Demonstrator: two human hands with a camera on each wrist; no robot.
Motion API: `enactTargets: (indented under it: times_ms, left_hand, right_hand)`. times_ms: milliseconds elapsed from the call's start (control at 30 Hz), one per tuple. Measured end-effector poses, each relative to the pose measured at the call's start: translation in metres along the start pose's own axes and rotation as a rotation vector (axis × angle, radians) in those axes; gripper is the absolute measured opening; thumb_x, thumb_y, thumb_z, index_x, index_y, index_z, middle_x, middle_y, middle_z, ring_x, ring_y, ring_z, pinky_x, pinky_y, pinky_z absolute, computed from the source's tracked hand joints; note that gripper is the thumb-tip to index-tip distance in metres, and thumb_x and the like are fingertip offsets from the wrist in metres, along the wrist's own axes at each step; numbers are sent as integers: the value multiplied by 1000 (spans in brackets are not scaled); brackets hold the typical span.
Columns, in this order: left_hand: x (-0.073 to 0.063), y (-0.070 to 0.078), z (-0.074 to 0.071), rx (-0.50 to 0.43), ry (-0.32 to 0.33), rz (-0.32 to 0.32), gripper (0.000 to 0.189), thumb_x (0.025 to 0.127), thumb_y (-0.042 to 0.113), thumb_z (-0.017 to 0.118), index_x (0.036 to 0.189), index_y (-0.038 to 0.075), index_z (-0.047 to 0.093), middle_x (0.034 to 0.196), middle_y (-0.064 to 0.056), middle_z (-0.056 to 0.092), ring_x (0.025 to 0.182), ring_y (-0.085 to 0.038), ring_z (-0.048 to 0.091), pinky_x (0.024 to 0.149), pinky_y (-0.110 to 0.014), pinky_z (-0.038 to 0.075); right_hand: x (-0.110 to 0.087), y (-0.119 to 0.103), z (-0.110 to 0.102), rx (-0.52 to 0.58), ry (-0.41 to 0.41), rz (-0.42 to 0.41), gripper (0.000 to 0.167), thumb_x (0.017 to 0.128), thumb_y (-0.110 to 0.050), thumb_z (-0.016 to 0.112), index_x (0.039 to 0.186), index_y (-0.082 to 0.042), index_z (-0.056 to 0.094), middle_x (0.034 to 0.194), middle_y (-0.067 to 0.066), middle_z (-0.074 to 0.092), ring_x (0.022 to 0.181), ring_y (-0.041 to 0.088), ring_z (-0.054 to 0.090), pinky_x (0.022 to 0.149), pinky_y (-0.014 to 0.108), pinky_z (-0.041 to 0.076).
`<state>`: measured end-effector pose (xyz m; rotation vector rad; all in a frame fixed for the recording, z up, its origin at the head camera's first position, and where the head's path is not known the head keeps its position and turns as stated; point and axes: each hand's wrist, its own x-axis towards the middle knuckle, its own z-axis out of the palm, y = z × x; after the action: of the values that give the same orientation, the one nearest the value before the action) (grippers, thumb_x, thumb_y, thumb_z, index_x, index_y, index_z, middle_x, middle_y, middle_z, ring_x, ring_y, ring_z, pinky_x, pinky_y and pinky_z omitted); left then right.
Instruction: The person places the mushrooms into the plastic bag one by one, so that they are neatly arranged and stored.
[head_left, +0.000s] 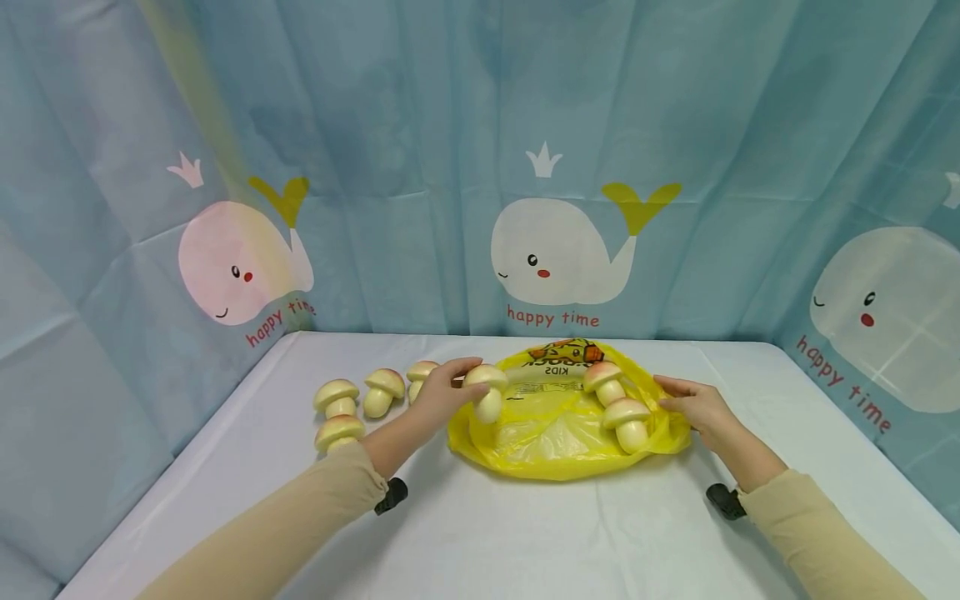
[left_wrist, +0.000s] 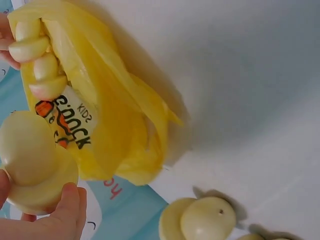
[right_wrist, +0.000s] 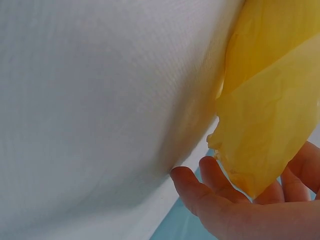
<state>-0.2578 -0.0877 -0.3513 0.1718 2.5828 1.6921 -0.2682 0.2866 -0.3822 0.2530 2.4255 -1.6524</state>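
My left hand grips a toy mushroom by its cap, stem hanging down, over the left part of a yellow plastic bag. The left wrist view shows the thumb and fingers around the cap of this mushroom. The bag lies with its mouth spread wide, and two toy mushrooms are inside at its right. At the bag's right edge, my right hand holds the plastic. Up close, fingers curve beneath the yellow plastic bag.
Several more toy mushrooms stand on the white table to the left of the bag, partly behind the left forearm. A blue curtain printed with whales hangs behind and along the table's sides. Dark wrist cameras sit under both sleeves.
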Motion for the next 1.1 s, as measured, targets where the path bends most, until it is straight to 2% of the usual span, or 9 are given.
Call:
enactTargets:
  times_ms: [233, 500, 767, 967, 1100]
  left_hand:
    - [6, 8, 12, -75, 9, -42, 48, 92, 9, 67, 137, 3, 54, 138, -16, 52, 119, -32, 52, 100, -41, 45]
    - [18, 11, 27, -86, -6, -54, 47, 91, 10, 69, 136, 4, 55, 135, -14, 54, 119, -30, 52, 99, -40, 46]
    - [25, 20, 40, -96, -14, -102, 46, 91, 10, 69, 135, 5, 57, 134, -13, 55, 123, -28, 50, 103, -39, 42]
    - [33, 22, 53, -55, -37, -67, 46, 91, 9, 69, 134, 3, 56, 130, -14, 56, 119, -27, 51, 98, -36, 47]
    - [35, 24, 57, -94, -58, -61, 47, 91, 8, 68, 136, 2, 54, 132, -15, 54, 119, -28, 51, 97, -36, 47]
  right_hand:
    - [1, 1, 0, 5, 0, 3, 56, 99, -7, 52, 150, -1, 28, 156, 25, 18, 141, 45, 17, 112, 57, 23]
    - [0, 1, -1, 6, -3, 2, 57, 99, -6, 52, 150, -1, 27, 156, 25, 18, 141, 45, 16, 112, 57, 21]
    - [1, 1, 0, -1, -2, 2, 57, 99, -6, 52, 150, -1, 28, 156, 25, 18, 141, 45, 16, 112, 57, 22]
    - [1, 1, -1, 1, 5, 6, 57, 99, -6, 52, 150, -1, 28, 156, 25, 18, 141, 45, 16, 112, 57, 22]
    - [1, 1, 0, -1, 2, 3, 57, 99, -6, 52, 150, -1, 28, 156, 25, 18, 141, 45, 16, 112, 57, 22]
